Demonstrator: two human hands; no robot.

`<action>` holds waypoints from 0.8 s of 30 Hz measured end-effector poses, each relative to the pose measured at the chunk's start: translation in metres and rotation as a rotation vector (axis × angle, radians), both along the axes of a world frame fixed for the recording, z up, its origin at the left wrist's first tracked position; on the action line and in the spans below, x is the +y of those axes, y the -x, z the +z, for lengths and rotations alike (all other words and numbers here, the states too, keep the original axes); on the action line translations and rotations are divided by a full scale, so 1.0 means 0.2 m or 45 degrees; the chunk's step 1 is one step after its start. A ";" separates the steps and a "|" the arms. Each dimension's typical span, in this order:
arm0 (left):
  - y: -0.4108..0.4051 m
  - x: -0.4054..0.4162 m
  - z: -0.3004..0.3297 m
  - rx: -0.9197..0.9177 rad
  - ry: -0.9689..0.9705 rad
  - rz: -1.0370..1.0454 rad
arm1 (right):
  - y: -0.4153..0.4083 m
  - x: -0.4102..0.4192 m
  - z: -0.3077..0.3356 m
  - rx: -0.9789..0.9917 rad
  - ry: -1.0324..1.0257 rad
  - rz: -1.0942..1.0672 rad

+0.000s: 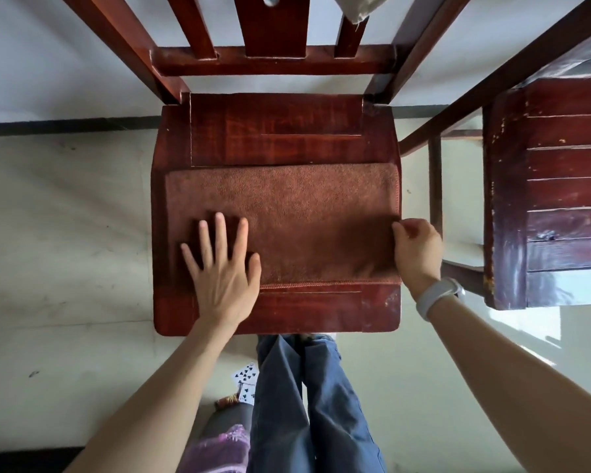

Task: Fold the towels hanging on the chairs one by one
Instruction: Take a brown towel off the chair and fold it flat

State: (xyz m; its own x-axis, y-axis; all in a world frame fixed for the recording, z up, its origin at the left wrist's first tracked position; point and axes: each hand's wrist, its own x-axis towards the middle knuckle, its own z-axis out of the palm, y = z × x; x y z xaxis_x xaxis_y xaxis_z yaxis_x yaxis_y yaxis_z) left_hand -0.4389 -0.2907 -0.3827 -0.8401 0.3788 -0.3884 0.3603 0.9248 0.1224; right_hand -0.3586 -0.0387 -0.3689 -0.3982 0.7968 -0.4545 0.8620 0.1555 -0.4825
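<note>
wooden chair seat [277, 131], brown towel [287, 206], left hand [224, 268] flat, right hand [417, 249] pinching edge

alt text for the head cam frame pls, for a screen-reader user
Seen from above, a brown towel lies folded flat on a red-brown wooden chair seat; the left hand presses it down with open fingers while the right hand pinches its right edge. A pale cloth hangs on the chair back, a second chair stands to the right, and playing cards lie on the floor.
</note>
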 end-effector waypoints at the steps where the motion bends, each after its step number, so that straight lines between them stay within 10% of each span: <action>1: -0.02 0.00 0.00 -0.026 0.023 0.010 | 0.01 0.00 0.01 -0.050 0.026 -0.003; 18: 0.10 -0.02 0.13 -0.312 -0.020 -0.028 | 0.13 -0.06 0.14 -0.105 0.249 -0.089; 24: 0.14 -0.09 0.25 -0.390 -0.634 0.621 | 0.25 -0.15 0.30 0.145 0.530 -0.084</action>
State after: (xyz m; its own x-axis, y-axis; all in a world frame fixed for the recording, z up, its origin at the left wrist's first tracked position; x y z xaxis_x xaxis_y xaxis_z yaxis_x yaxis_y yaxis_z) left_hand -0.4678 -0.3078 -0.3334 -0.8394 0.1836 -0.5116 -0.1923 0.7800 0.5955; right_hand -0.4094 -0.0695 -0.3089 -0.4187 0.5802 -0.6986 0.8013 -0.1258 -0.5848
